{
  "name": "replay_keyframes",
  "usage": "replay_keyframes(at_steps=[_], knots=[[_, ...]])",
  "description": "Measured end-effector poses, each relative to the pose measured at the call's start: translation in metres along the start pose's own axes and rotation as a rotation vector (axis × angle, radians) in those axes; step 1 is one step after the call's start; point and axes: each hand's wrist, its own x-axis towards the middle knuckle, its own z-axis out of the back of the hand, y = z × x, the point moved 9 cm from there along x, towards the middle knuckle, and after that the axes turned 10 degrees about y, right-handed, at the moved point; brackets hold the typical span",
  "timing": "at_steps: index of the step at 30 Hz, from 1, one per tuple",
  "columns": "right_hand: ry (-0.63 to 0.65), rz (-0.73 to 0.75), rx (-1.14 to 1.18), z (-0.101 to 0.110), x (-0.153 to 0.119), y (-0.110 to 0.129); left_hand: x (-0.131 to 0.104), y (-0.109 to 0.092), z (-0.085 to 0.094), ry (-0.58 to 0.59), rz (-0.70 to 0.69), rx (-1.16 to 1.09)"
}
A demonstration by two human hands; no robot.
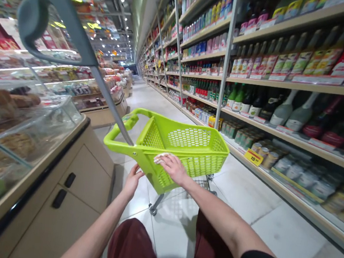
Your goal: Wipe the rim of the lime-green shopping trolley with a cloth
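A lime-green plastic shopping cart (pixel 192 164) stands upright in front of my knees, its perforated basket pointing right. My right hand (pixel 173 168) presses a crumpled white cloth (pixel 164 157) against the near side panel, just below the rim. Most of the cloth is covered by my fingers. Lower down, at the cart's handle end, my left hand (pixel 133 178) has its thumb and fingers apart beside the sloping panel; whether it touches is hard to tell. A grey pole (pixel 110 99) with a looped grey grip (pixel 59 29) rises from the handle end, leaning left.
On the left is a wooden counter (pixel 68 191) with clear bins of baked goods. Long shelves (pixel 258 83) of bottles and cans line the right, with a yellow price tag (pixel 253 157) low down. Pale floor tiles (pixel 278 228) run along the aisle; a caster (pixel 153 209) rests there.
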Motion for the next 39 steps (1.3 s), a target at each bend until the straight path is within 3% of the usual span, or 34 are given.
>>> replay_keyframes(at_steps=[3,7,12,14,16,20,22,24,28,31,34,39], knots=[[0.053,-0.072,-0.007,-0.003,-0.037,-0.034,0.002,0.002,0.002,0.000,0.017,0.010],[0.037,-0.306,-0.032,0.011,-0.099,-0.094,0.003,0.002,0.003,0.007,0.014,0.014],[-0.276,-0.722,-0.054,0.040,-0.157,-0.151,0.006,0.007,0.002,0.029,0.030,0.010],[-0.389,-0.802,-0.037,0.042,-0.159,-0.151,0.007,0.007,0.000,0.026,0.005,0.021],[-0.412,-0.774,0.000,0.034,-0.143,-0.138,0.006,0.004,-0.004,0.008,-0.033,0.046],[-0.290,-0.537,0.091,0.011,-0.101,-0.097,-0.002,0.005,-0.017,-0.039,-0.029,0.156],[-0.245,-0.463,0.116,0.008,-0.099,-0.092,-0.005,0.011,-0.025,-0.030,0.021,0.214],[-0.277,-0.517,0.106,0.016,-0.118,-0.110,-0.007,0.019,-0.034,0.015,0.056,0.259],[-0.530,-0.910,0.014,0.050,-0.190,-0.177,-0.005,0.034,-0.052,0.107,0.030,0.312],[-0.597,-1.030,0.050,0.047,-0.206,-0.194,-0.003,0.044,-0.065,0.128,0.043,0.321],[-0.536,-0.991,0.135,0.020,-0.181,-0.170,-0.004,0.048,-0.084,0.177,0.045,0.313],[-0.277,-0.767,0.255,-0.025,-0.130,-0.108,-0.008,0.049,-0.109,0.253,0.021,0.308]])
